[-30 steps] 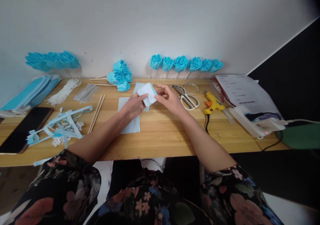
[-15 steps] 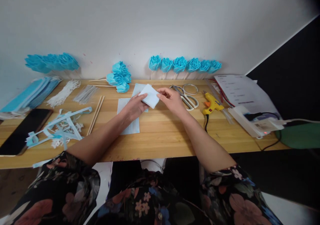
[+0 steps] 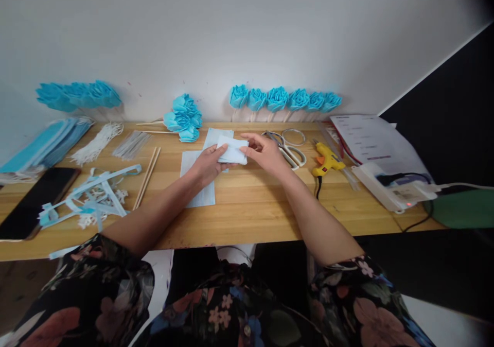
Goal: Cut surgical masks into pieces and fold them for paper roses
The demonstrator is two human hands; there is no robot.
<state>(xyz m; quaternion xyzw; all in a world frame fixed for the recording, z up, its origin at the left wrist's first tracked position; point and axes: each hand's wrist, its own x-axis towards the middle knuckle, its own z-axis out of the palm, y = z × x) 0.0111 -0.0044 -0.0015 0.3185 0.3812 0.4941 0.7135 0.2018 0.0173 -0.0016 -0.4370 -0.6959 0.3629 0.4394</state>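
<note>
Both hands hold a stack of pale blue fabric squares above the table. My left hand grips its left side, thumb on top and fingers beneath. At the right edge, my right hand pinches the squares between thumb and fingers. Beneath my left hand, a pale blue fabric sheet lies flat on the wood, and another pale sheet lies behind the stack. Scissors with white handles rest just beyond my right hand.
Blue fabric flowers on sticks line the wall, with a flower cluster nearby. Leftward lie wooden sticks, cut strips, a phone and blue masks. A yellow glue gun and power strip are at right.
The stack has turned from a diamond angle to lie nearly level, its right edge now in my right fingers. The things on the table have stayed put.
</note>
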